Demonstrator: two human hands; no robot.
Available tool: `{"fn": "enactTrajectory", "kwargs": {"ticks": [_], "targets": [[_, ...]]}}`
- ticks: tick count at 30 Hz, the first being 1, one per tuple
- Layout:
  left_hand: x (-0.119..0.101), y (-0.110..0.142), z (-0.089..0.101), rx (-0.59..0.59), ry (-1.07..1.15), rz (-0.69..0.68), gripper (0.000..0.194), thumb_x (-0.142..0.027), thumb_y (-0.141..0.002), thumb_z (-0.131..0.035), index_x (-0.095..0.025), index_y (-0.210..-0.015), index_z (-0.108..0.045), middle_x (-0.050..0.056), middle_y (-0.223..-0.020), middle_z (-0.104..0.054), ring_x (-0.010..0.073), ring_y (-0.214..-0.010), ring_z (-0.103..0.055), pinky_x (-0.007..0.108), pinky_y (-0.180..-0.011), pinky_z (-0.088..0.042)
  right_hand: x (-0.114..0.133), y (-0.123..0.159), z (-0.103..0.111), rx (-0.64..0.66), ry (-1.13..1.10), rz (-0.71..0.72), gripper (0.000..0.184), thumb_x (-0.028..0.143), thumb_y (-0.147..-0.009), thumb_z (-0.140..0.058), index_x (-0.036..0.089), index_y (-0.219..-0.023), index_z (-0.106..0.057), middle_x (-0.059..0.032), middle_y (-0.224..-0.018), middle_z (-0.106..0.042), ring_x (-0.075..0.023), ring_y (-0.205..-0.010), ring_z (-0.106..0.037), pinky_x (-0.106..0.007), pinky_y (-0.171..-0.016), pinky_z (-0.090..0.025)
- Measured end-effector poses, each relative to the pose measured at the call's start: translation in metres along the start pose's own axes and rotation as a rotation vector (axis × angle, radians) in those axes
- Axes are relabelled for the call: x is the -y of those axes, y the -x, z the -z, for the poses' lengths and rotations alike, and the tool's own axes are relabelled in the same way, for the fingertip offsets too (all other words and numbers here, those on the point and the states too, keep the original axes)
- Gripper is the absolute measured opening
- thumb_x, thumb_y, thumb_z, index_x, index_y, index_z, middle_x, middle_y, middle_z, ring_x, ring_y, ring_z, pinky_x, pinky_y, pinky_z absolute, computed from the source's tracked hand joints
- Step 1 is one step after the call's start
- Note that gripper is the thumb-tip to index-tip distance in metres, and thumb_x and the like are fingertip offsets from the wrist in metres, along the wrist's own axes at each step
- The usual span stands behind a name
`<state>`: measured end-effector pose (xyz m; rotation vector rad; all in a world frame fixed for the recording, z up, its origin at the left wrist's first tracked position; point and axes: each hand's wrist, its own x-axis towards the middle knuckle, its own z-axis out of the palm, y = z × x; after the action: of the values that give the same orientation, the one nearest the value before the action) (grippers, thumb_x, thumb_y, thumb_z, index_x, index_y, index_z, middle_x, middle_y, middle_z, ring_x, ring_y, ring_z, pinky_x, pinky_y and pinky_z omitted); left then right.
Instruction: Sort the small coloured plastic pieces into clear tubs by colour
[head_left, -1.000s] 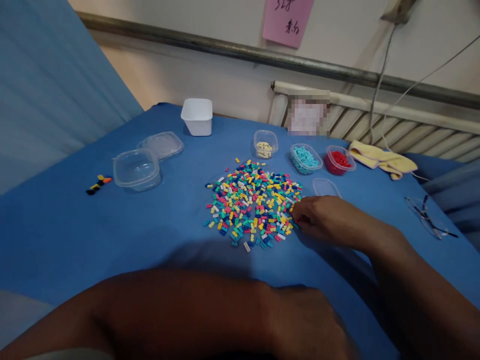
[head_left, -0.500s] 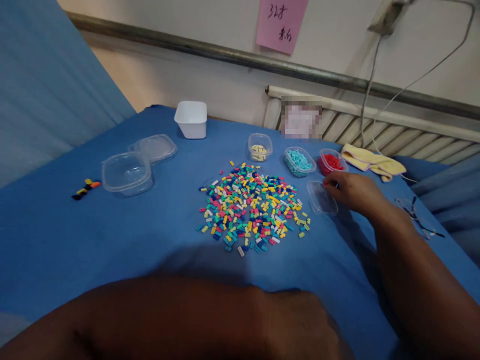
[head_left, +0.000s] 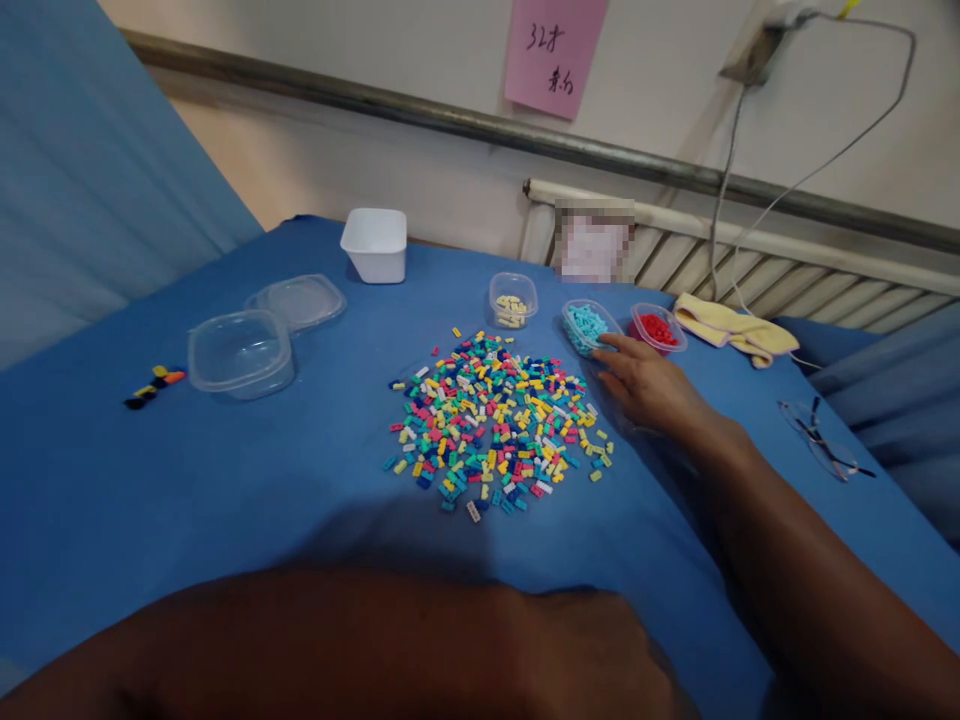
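Observation:
My right hand (head_left: 637,378) is at the near right edge of a clear tub of turquoise bricks (head_left: 587,325), fingers stretched out and apart, with nothing visible in them. Whether the fingertips touch the rim I cannot tell. The hand covers most of a clear lid lying below it. Just behind is a tub of red bricks (head_left: 658,328). A loose heap of small mixed-colour bricks (head_left: 495,420) is spread to the left of this hand. My left hand (head_left: 600,650) lies across the bottom of the view, close to me; its fingers are hidden.
A tub with pale yellow pieces (head_left: 513,303) stands behind the heap. At left are a clear tub (head_left: 240,355), a lid (head_left: 304,302) and dark, yellow and orange pieces (head_left: 155,386). A white container (head_left: 375,247), yellow cloth (head_left: 735,328) and eyeglasses (head_left: 825,440) also lie on the blue sheet (head_left: 300,470).
My right hand has moved left from the clear lid by the red tub to the turquoise tub, and its fingers have spread. My left hand stays in place. The view has shifted slightly.

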<state>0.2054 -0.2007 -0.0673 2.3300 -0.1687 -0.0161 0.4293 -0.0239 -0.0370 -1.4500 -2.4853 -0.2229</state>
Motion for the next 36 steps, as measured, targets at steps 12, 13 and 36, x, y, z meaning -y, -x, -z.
{"fn": "enactTrajectory", "kwargs": {"ticks": [12,13,36], "targets": [[0.006,0.000,-0.008,-0.052,0.017,-0.036,0.028,-0.035,-0.087,-0.073,-0.025,-0.069,-0.053,0.001,-0.075,-0.073,0.0192,-0.066,-0.070,0.028,-0.043,-0.041,-0.004,-0.004,-0.002,-0.001,0.023,-0.125,0.052,0.032,-0.109,-0.055,0.011,-0.153,-0.070,-0.0265,-0.166,-0.060,-0.0420,-0.149,-0.061,-0.059,-0.123,-0.053],[0.006,0.000,-0.008,-0.054,0.003,-0.041,0.028,-0.034,-0.086,-0.074,-0.026,-0.070,-0.053,0.001,-0.076,-0.073,0.0191,-0.066,-0.070,0.028,-0.042,-0.041,-0.003,-0.004,0.001,-0.011,0.019,-0.126,0.051,0.033,-0.109,-0.055,0.012,-0.153,-0.071,-0.0261,-0.168,-0.059,-0.0422,-0.150,-0.060,-0.059,-0.122,-0.054],[-0.005,0.001,0.009,0.030,-0.016,-0.017,0.033,-0.034,-0.092,-0.066,-0.029,-0.075,-0.038,0.003,-0.085,-0.076,0.0228,-0.075,-0.071,0.033,-0.050,-0.050,0.002,0.002,0.068,-0.027,-0.146,-0.262,0.025,0.036,-0.099,-0.068,0.026,-0.109,-0.088,-0.0079,-0.105,-0.088,-0.0291,-0.092,-0.080,-0.041,-0.083,-0.059]]}}
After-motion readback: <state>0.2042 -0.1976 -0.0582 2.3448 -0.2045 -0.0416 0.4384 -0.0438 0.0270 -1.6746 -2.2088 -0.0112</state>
